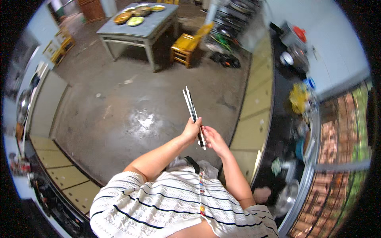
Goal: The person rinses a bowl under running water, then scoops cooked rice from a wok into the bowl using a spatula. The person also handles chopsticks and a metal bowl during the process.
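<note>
A slim bundle of black and white chopsticks [190, 104] points away from me, slightly to the left, held in front of my body. My left hand [192, 130] is wrapped round its lower middle. On the other side, my right hand [214, 139] has its fingers curled in against the near ends, which stick out below the left hand. How firmly the right fingers grip is hard to see. The exact number of chopsticks cannot be made out.
Ahead stands a grey table [158, 24] with several plates of food, and a yellow wooden chair [189, 44] beside it. A dark counter [280, 119] over pale cabinets runs along my right, with a yellow bag [298, 98] and a metal basin [286, 199]. More cabinets [65, 172] line my left.
</note>
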### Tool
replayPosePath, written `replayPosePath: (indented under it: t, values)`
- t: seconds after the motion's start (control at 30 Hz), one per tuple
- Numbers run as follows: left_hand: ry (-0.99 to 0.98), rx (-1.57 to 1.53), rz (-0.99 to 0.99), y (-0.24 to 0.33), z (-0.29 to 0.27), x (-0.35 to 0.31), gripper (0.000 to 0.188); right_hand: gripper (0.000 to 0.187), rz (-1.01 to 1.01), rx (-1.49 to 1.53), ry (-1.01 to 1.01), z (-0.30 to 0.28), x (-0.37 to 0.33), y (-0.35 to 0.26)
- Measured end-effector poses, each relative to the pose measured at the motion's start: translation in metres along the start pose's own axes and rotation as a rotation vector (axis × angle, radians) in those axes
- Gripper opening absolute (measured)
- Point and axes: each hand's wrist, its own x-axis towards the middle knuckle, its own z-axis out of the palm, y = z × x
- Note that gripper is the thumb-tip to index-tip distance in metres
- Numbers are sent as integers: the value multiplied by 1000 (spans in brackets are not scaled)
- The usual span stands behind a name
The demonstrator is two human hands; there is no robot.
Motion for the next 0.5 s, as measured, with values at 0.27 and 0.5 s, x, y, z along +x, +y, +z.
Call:
replayPosePath:
  t: [0.27, 0.5]
  values:
    - [282, -186, 84, 122, -66, 142, 17, 30, 45, -429, -216, 69, 233, -81]
    - [192, -383, 205, 244, -101, 296, 20, 25, 109, -170, -400, 94, 416, -183]
